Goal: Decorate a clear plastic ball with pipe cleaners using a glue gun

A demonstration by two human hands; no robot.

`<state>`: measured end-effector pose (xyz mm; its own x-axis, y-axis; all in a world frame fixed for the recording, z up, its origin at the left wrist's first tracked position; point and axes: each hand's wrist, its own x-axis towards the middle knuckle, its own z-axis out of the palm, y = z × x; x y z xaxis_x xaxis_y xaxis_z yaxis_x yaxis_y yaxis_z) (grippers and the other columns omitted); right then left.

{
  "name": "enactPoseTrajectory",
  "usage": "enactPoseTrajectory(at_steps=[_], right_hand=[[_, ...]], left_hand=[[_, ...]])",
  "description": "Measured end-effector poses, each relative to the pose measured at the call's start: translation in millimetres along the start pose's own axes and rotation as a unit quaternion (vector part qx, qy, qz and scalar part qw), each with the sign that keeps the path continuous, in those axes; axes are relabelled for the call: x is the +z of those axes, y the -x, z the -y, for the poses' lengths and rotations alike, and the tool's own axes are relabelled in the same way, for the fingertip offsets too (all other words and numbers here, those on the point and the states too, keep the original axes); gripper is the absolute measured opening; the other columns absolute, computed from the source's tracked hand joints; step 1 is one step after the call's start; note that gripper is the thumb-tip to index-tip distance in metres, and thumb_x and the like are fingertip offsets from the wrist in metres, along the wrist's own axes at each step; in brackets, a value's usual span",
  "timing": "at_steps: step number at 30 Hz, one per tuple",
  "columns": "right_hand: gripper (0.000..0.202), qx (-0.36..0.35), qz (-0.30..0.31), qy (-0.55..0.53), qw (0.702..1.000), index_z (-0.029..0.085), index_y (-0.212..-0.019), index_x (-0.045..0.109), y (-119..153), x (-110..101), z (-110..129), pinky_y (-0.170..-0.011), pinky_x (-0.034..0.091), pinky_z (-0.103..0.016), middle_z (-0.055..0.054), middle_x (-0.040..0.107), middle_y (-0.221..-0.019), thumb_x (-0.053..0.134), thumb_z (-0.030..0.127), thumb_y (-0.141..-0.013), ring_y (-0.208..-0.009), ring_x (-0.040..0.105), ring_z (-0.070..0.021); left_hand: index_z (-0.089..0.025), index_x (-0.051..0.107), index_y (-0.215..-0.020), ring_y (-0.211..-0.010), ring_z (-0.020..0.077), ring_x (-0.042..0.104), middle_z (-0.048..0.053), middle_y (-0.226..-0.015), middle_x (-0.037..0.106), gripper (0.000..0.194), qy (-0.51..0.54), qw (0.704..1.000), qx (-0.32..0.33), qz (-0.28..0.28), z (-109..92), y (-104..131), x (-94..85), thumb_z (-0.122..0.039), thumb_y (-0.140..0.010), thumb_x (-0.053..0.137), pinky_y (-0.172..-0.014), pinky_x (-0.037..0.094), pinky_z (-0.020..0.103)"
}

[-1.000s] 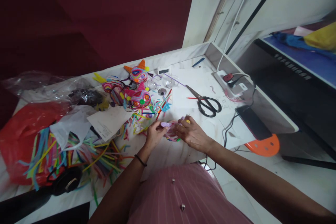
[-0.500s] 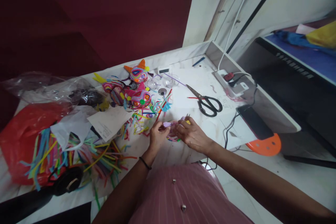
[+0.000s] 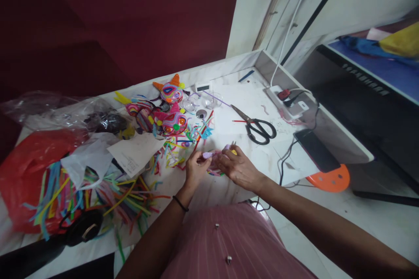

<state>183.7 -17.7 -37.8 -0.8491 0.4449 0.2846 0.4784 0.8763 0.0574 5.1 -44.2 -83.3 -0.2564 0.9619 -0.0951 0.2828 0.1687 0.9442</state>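
Note:
Near the table's front edge, my left hand (image 3: 197,169) pinches a lilac fuzzy piece (image 3: 207,155), which looks like pipe cleaner. Close on its right, my right hand (image 3: 240,168) has its fingers closed. A yellow bit with a thin metal tip (image 3: 234,151) pokes out of that hand, apparently a small tool; its kind is hidden. More lilac shows at the right fingertips. Beneath both hands lies a round multicoloured piece (image 3: 216,171), mostly covered. Black-handled scissors (image 3: 259,131) lie spread a little beyond my right hand.
Bright animal-face crafts (image 3: 173,121) and pipe-cleaner scraps lie beyond my left hand. Left are a pipe-cleaner bundle (image 3: 131,196), a red bag (image 3: 19,174) and a paper sheet (image 3: 135,154). Right are a power strip (image 3: 278,96), cables and a phone (image 3: 317,150); a raised rim (image 3: 314,104) edges the table.
The view has shifted very slightly. Both hands keep nearly the same place and grip, with the lilac piece a little more exposed at my left fingertips.

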Motion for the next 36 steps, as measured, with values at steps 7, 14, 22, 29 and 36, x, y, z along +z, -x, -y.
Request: enactPoseTrajectory(at_steps=[7,14,22,29,36], right_hand=[[0.019,-0.002,0.007,0.004,1.000,0.013,-0.110,0.065,1.6,-1.0,1.0,-0.088,0.035,-0.048,-0.010,0.068,-0.103,0.049,0.015,-0.099,-0.097,0.053,-0.0268],[0.020,-0.003,0.007,0.003,1.000,0.013,-0.112,0.064,2.0,-0.3,1.7,-0.087,0.036,-0.049,-0.011,0.067,-0.106,0.050,0.015,-0.098,-0.097,0.053,-0.0268],[0.020,-0.003,-0.005,-0.011,1.000,0.010,-0.112,0.065,0.8,-2.1,2.8,-0.086,0.036,-0.049,-0.012,0.067,-0.105,0.053,0.012,-0.096,-0.096,0.054,-0.0272],[0.022,0.010,-0.010,-0.016,1.000,0.010,-0.115,0.064,1.2,2.3,4.7,-0.087,0.036,-0.049,-0.013,0.067,-0.109,0.053,0.015,-0.097,-0.098,0.054,-0.0270],[0.020,0.012,-0.005,-0.018,1.000,0.012,-0.111,0.066,2.9,3.4,5.6,-0.089,0.036,-0.051,-0.010,0.068,-0.105,0.051,0.014,-0.097,-0.097,0.053,-0.0273]], left_hand=[[-0.019,0.058,-0.068,-0.060,0.0126,0.058,-0.002,-0.065,0.062,0.011,0.014,1.000,-0.017,0.009,1.2,0.0,-0.2,-0.026,-0.069,0.066,-0.059,0.047,0.022],[-0.018,0.058,-0.069,-0.060,0.0128,0.057,-0.002,-0.065,0.061,0.012,0.021,0.999,-0.022,0.016,2.7,-0.5,0.0,-0.028,-0.069,0.066,-0.059,0.047,0.023],[-0.019,0.055,-0.064,-0.060,0.0116,0.052,-0.004,-0.060,0.054,0.014,0.027,0.999,-0.016,0.022,-2.1,-1.1,-2.5,-0.027,-0.068,0.066,-0.058,0.042,0.020],[-0.020,0.052,-0.062,-0.059,0.0114,0.051,-0.004,-0.060,0.052,0.017,0.029,0.999,-0.019,0.023,-2.3,-1.6,-2.5,-0.029,-0.067,0.066,-0.058,0.042,0.021],[-0.020,0.051,-0.062,-0.057,0.0107,0.051,-0.004,-0.059,0.052,0.017,0.027,0.999,-0.018,0.024,-3.3,-0.8,-2.1,-0.028,-0.068,0.065,-0.057,0.043,0.021]])
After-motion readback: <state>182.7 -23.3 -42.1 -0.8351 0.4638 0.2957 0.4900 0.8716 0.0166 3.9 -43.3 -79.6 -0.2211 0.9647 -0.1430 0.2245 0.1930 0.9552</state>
